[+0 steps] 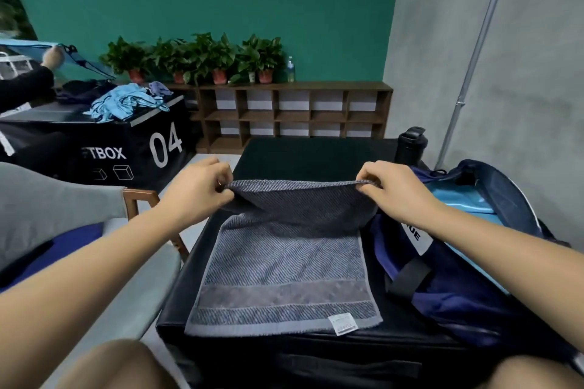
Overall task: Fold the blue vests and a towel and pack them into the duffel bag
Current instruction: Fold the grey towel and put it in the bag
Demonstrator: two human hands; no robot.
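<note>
A grey-blue ribbed towel (284,265) lies on the black box (177,303) in front of me, its near edge with a white label toward me. My left hand (196,189) pinches the far left corner and my right hand (392,189) pinches the far right corner, lifting the far edge off the box. The navy duffel bag (458,294) lies open on the right side of the box, with light blue fabric (458,202) showing inside it.
A black bottle (410,144) stands behind the bag. A grey chair (136,290) is at my left. On a black box marked 04 (158,142) at the back left lies a pile of light blue vests (126,103), where another person's hand (52,57) holds blue fabric. A wooden shelf (284,114) with plants lines the wall.
</note>
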